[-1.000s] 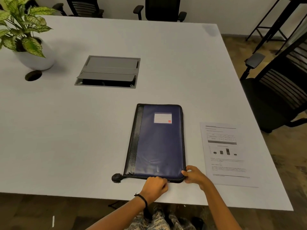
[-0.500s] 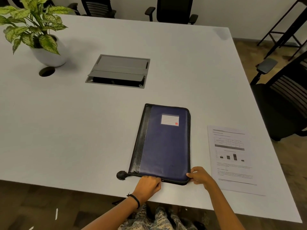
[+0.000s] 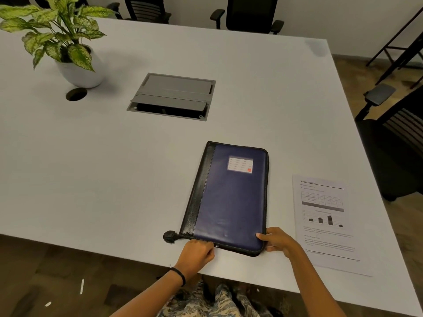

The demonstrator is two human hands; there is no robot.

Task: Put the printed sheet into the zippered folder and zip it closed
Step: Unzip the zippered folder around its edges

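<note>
A dark blue zippered folder (image 3: 231, 197) with a black spine strip and a white label lies flat and closed near the table's front edge. My left hand (image 3: 198, 253) pinches the zipper pull at the middle of the folder's near edge. My right hand (image 3: 275, 241) grips the folder's near right corner, thumb on the cover. The printed sheet (image 3: 325, 220), with a table and a bar chart, lies flat on the table to the right of the folder, apart from it. A black zipper end tab (image 3: 169, 236) sticks out at the near left corner.
The white table (image 3: 114, 168) has a grey cable box (image 3: 171, 97) with its lid raised in the middle, and a potted plant (image 3: 66, 44) beside a round cable hole at the far left. Black office chairs stand along the far side and on the right.
My left hand has slid a little to the left along the folder's near edge with the zipper pull. The camera view has shifted; the folder and sheet stay in place.
</note>
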